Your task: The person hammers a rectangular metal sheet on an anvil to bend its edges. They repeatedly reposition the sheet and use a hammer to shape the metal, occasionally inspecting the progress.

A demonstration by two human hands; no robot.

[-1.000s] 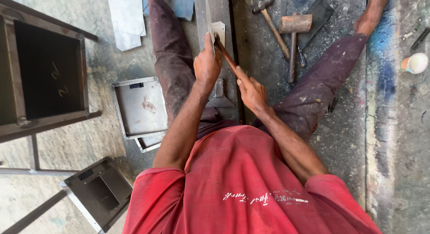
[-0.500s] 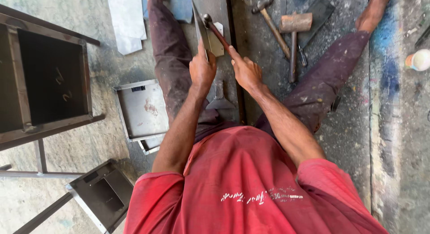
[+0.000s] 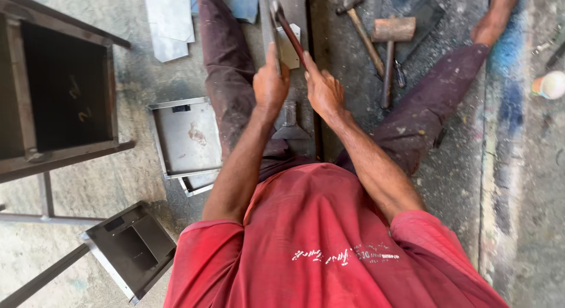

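My left hand [image 3: 269, 84] grips a small piece of grey sheet metal [image 3: 288, 47] and holds it upright on a long steel bar [image 3: 294, 5] that lies between my legs. My right hand [image 3: 322, 91] is closed around the reddish handle of a hammer [image 3: 289, 34]. The hammer's dark head points away from me, just above and left of the metal piece. Both hands are close together over the bar. A small metal block [image 3: 289, 122] sits on the bar below my wrists.
A grey metal tray [image 3: 188, 137] lies by my left thigh, and a black metal box [image 3: 130, 249] sits nearer. A dark open steel frame [image 3: 59, 90] stands at left. Another hammer [image 3: 360, 22] and a wooden mallet [image 3: 391, 46] lie right of the bar. Sheet offcuts [image 3: 170, 19] lie top left.
The hammer head has swung away from me, from just above my hands to beyond the metal piece. My left hand has kept the piece on the bar.
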